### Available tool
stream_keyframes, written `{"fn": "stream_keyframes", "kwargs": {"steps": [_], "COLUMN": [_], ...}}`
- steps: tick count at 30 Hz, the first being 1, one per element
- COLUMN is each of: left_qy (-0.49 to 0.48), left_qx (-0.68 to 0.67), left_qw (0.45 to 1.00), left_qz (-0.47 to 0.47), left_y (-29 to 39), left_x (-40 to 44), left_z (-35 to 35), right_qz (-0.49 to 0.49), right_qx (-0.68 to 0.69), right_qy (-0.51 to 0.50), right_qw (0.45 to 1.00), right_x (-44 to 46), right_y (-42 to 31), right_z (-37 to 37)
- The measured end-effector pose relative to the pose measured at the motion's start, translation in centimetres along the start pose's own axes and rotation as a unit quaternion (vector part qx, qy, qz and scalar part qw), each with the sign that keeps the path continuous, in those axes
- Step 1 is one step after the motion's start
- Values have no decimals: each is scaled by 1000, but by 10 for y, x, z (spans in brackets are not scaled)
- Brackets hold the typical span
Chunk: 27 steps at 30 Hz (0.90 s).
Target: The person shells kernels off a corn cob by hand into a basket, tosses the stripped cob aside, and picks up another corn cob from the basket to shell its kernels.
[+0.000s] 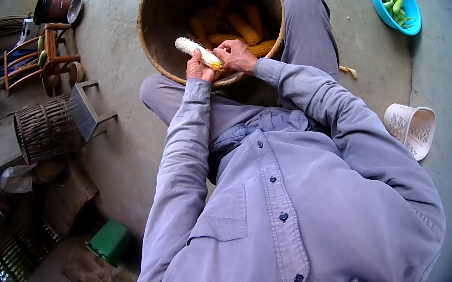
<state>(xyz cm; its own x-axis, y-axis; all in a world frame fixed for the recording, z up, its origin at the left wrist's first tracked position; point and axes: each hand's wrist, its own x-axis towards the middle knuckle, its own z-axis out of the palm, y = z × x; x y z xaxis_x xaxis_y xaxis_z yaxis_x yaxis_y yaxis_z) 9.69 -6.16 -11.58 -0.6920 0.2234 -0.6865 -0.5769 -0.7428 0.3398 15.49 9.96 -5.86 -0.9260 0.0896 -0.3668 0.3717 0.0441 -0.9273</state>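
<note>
A corn cob (194, 48), mostly bare and white with some yellow kernels left at its lower end, is held over the near rim of a woven basket (146, 32). My left hand (200, 67) is closed around the cob from the left side. On the right, my right hand (238, 56) has its fingers closed against the kernel end; the exact fingertip contact is partly hidden. Inside the basket lie several yellow ears of corn (244, 28), just beyond my hands. The basket stands between my knees.
To the right are a blue bowl (380, 10) of green vegetables and a white perforated basket (396, 121) on its side. On the left are a wooden chair (52, 61), a slatted round basket (45, 129), a small stool (84, 112) and a green bin (110, 243).
</note>
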Motion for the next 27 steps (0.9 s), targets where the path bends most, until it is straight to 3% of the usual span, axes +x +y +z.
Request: {"fn": "stream_keyframes", "kwargs": {"steps": [7,13,16,25,27], "left_qy": [-2,5,-6,-18,-13], "left_qx": [23,12,12,9,5], "left_qw": [1000,1000,1000,1000,1000], "left_qz": [12,-2,-11,-15,-20], "left_y": [-1,-1,1,4,4], "left_x": [1,7,3,15,12], "left_z": [-2,-5,-3,-15,-11], "right_qz": [-80,-44,30,-68,-118], "right_qx": [-93,-69,18,-94,-117], "right_qy": [-28,7,-31,-41,-4], "right_qw": [992,997,999,992,986], "right_x": [-1,7,7,-1,-2], "right_y": [8,13,12,7,7], "right_z": [1,2,-3,-1,1]}}
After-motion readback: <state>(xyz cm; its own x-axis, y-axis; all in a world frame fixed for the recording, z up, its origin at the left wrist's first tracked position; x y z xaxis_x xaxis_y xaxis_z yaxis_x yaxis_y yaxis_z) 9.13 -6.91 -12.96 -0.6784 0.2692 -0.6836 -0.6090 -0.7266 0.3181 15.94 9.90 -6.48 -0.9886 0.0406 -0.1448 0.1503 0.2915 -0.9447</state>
